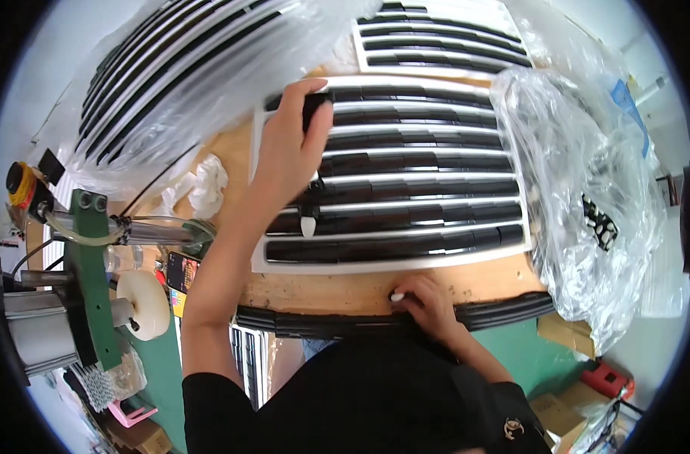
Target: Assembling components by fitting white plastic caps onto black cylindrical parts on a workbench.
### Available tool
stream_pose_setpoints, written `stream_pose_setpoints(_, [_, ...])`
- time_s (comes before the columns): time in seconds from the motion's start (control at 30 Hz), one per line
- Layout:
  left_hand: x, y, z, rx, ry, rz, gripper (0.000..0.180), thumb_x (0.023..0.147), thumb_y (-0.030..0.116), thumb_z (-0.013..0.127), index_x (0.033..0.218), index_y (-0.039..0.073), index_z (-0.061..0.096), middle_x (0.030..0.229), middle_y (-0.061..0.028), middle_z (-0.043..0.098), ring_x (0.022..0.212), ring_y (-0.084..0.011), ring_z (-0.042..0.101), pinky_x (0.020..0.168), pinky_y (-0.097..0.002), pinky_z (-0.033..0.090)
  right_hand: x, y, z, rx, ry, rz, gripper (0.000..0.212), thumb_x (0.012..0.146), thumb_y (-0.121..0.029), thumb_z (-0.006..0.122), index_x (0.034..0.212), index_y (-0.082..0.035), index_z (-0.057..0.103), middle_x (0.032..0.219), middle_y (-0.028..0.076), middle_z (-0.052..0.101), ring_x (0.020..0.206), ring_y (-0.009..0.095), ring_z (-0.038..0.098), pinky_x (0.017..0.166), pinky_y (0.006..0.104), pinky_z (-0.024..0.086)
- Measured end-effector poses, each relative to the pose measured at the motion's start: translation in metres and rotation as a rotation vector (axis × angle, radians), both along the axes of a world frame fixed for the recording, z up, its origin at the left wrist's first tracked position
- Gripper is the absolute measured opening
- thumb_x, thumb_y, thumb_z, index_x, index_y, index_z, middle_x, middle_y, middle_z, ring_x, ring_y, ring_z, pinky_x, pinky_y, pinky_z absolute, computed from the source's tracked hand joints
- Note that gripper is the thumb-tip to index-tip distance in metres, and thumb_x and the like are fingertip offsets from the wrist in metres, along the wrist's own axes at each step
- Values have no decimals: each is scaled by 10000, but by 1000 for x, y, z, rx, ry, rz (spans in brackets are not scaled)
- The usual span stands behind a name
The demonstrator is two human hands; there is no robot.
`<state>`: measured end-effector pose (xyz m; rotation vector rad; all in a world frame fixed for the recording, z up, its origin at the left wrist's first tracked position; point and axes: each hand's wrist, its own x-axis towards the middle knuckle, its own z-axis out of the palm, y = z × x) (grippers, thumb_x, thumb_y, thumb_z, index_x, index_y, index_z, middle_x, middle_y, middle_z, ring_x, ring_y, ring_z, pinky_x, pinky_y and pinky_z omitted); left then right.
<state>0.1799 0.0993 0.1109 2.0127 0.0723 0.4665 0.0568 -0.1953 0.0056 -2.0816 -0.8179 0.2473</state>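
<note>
My left hand (296,140) reaches over the upper left corner of a white tray (390,265) filled with rows of glossy black pieces. Thumb and fingers pinch a small black piece (313,112) there. Below that hand, a dark tool with a pale rounded tip (308,226) sticks out over the lower rows; its upper part is partly behind my wrist, so I cannot tell what carries it. Near the table's front edge, my right hand (428,303) is closed on a small black object with a white tip (396,297), mostly covered by the fingers.
A second tray of black strips (443,45) lies behind. Plastic-wrapped trays (178,68) fill the far left, crumpled clear plastic (587,189) the right. A green-framed machine with a white roller (143,305) stands left. Black padding (345,325) lines the table's near edge.
</note>
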Motion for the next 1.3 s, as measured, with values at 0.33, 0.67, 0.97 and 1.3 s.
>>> stream_pose_setpoints(0.33, [-155, -63, -13, 340, 141, -556, 365, 770, 142, 772, 1109, 99, 643, 903, -93, 673, 794, -255, 644, 686, -337, 506, 0, 6, 7, 25, -28, -46, 490, 671, -32, 764, 1123, -54, 577, 981, 93, 640, 938, 309, 592, 803, 383, 490])
stream_pose_setpoints(0.67, [-165, -100, -69, 168, 67, -568, 363, 751, 48, 724, 1085, 29, 582, 956, -139, 596, 890, -340, 590, 771, -401, 489, -7, 3, -5, -18, -108, -75, 561, 707, 3, 684, 1241, -70, 530, 1012, 74, 653, 944, 291, 604, 838, 396, 480])
stream_pose_setpoints(0.97, [-171, -101, -84, 213, 182, -573, 327, 766, 38, 684, 1072, 2, 574, 1020, -164, 603, 974, -361, 581, 830, -422, 479, -4, -4, 11, -4, 47, 2, 519, 729, 2, 670, 1227, -74, 546, 1071, 105, 648, 985, 303, 601, 855, 401, 487])
stream_pose_setpoints(1.3, [-175, -114, -91, 299, 185, -559, 306, 772, 26, 645, 1068, 20, 570, 1020, -141, 598, 963, -333, 576, 829, -412, 477, -10, -9, 8, -106, 51, -40, 444, 765, -39, 689, 1191, -68, 569, 1067, 138, 642, 1001, 334, 606, 836, 407, 495])
